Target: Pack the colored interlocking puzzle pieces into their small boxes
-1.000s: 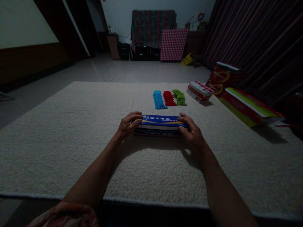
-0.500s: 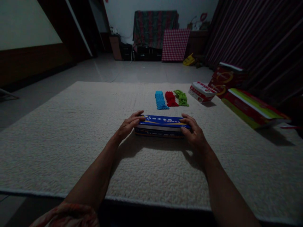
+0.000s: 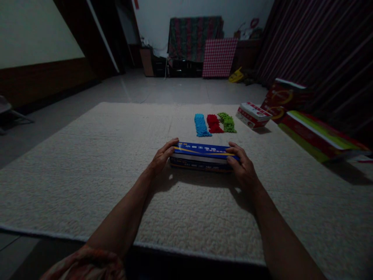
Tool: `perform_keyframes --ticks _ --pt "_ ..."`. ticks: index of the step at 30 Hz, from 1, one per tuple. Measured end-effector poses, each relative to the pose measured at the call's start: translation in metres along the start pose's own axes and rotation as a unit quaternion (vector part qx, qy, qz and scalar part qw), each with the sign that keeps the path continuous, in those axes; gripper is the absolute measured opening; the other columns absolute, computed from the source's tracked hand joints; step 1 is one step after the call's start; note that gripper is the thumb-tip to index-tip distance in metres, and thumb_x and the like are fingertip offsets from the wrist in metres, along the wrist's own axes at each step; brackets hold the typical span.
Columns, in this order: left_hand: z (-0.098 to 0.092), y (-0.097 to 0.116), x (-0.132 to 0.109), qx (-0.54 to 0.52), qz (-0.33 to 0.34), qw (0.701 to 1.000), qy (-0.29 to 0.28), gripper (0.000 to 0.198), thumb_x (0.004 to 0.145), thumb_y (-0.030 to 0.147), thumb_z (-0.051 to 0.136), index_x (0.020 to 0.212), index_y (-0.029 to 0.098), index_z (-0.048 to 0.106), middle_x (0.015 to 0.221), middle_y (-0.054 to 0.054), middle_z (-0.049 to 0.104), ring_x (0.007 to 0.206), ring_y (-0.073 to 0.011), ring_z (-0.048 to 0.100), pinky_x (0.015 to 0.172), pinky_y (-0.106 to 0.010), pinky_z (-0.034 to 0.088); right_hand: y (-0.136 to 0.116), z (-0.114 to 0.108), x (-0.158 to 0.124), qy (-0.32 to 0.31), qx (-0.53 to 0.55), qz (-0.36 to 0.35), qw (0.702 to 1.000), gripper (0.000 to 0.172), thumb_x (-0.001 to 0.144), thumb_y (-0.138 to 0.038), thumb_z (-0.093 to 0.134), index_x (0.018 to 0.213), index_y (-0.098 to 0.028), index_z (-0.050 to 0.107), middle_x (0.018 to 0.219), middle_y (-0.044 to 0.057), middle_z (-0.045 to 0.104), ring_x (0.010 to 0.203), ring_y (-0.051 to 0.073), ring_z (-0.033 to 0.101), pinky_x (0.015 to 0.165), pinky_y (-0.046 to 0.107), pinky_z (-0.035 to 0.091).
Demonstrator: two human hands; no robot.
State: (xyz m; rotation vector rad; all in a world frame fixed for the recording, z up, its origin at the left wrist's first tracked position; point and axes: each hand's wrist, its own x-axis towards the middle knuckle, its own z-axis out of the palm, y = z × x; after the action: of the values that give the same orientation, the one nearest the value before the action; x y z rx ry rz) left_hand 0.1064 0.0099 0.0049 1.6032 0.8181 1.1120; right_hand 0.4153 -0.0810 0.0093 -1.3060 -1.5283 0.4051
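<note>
A flat blue box (image 3: 202,155) with yellow stripes and white lettering lies on a cream rug (image 3: 87,163). My left hand (image 3: 161,159) grips its left end, fingers curled over the top edge. At the box's right end my right hand (image 3: 241,167) wraps round it the same way. Beyond the box lie three small textured strips side by side: a blue strip (image 3: 201,125), a red strip (image 3: 214,123) and a green strip (image 3: 228,122).
A red and white carton (image 3: 253,115) sits at the rug's far right. Larger red and green boxes (image 3: 314,132) lie beside a dark striped curtain. A checked board (image 3: 219,57) and covered furniture stand at the far wall. Bare floor lies left of the rug.
The fingers of my left hand have stretched out further along the box's left end. The view has shifted slightly; the box stays in place.
</note>
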Motion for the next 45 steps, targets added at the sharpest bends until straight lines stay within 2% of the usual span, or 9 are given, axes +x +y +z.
perform_keyframes --ticks 7,12,17,20,26,32,36,40,45 --pt "0.005 -0.007 0.004 -0.017 -0.001 1.0 0.005 0.039 0.083 0.041 0.056 0.115 0.024 0.07 0.146 -0.007 0.052 0.14 -0.0322 0.04 0.118 -0.049 0.029 0.0 -0.001 0.0 -0.01 0.024 0.013 1.0 0.028 0.086 -0.039 0.057 0.109 -0.022 0.059 0.145 0.013 0.048 0.137 0.029 0.042 0.114 0.051 0.03" --pt "0.011 -0.011 0.006 -0.029 0.007 0.999 0.023 0.041 0.079 0.032 0.052 0.115 0.023 0.069 0.146 -0.007 0.052 0.14 -0.0323 0.04 0.117 -0.051 0.029 -0.002 0.003 0.0 0.014 0.067 0.045 0.997 0.028 0.081 -0.037 0.057 0.105 -0.022 0.06 0.143 0.011 0.049 0.135 0.03 0.043 0.114 0.05 0.03" --pt "0.016 0.002 0.004 0.058 0.045 0.996 0.051 0.041 0.073 0.028 0.05 0.107 0.018 0.07 0.144 -0.009 0.052 0.14 -0.0326 0.039 0.118 -0.052 0.027 -0.005 0.007 -0.001 0.029 0.097 0.079 0.992 0.029 0.076 -0.034 0.059 0.103 -0.022 0.061 0.144 0.011 0.049 0.136 0.032 0.042 0.113 0.05 0.03" --pt "0.02 0.005 0.003 0.097 0.061 0.992 0.058 0.038 0.076 0.028 0.047 0.104 0.017 0.071 0.143 -0.01 0.052 0.137 -0.0322 0.042 0.117 -0.053 0.028 -0.007 0.009 -0.002 0.043 0.1 0.083 0.991 0.027 0.077 -0.035 0.059 0.1 -0.021 0.062 0.144 0.011 0.049 0.135 0.032 0.042 0.114 0.05 0.03" --pt "0.027 -0.004 0.002 0.117 0.091 0.985 0.091 0.035 0.091 0.037 0.045 0.107 0.018 0.069 0.146 -0.012 0.049 0.138 -0.0307 0.043 0.117 -0.053 0.029 -0.007 0.015 -0.002 0.062 0.123 0.108 0.984 0.027 0.083 -0.035 0.051 0.105 -0.023 0.062 0.147 0.008 0.048 0.136 0.029 0.042 0.114 0.049 0.029" --pt "0.022 -0.005 0.002 0.139 0.125 0.98 0.066 0.029 0.089 0.035 0.053 0.109 0.02 0.07 0.146 -0.011 0.05 0.135 -0.0304 0.047 0.114 -0.054 0.036 -0.004 0.017 -0.002 0.086 0.105 0.095 0.986 0.024 0.083 -0.038 0.056 0.099 -0.021 0.064 0.143 0.011 0.052 0.134 0.03 0.045 0.114 0.05 0.029" --pt "0.024 -0.002 0.001 0.185 0.178 0.963 0.076 0.027 0.088 0.027 0.051 0.107 0.021 0.07 0.147 -0.009 0.051 0.138 -0.0281 0.044 0.116 -0.054 0.033 -0.005 0.017 -0.002 0.088 0.11 0.089 0.986 0.024 0.081 -0.038 0.058 0.097 -0.02 0.063 0.141 0.012 0.053 0.133 0.03 0.046 0.113 0.05 0.031" --pt "0.027 -0.002 0.001 0.197 0.18 0.962 0.063 0.028 0.085 0.021 0.048 0.102 0.02 0.071 0.139 -0.01 0.057 0.135 -0.0276 0.047 0.117 -0.055 0.031 -0.005 0.016 -0.001 0.074 0.091 0.083 0.99 0.027 0.076 -0.035 0.059 0.098 -0.02 0.063 0.143 0.013 0.051 0.133 0.032 0.046 0.113 0.051 0.031" --pt "0.029 0.003 -0.001 0.187 0.152 0.968 0.069 0.027 0.085 0.025 0.049 0.102 0.02 0.069 0.14 -0.01 0.056 0.137 -0.0289 0.045 0.117 -0.055 0.031 -0.004 0.015 -0.002 0.047 0.059 0.086 0.993 0.031 0.079 -0.033 0.056 0.107 -0.023 0.062 0.147 0.01 0.047 0.137 0.03 0.042 0.115 0.05 0.029"
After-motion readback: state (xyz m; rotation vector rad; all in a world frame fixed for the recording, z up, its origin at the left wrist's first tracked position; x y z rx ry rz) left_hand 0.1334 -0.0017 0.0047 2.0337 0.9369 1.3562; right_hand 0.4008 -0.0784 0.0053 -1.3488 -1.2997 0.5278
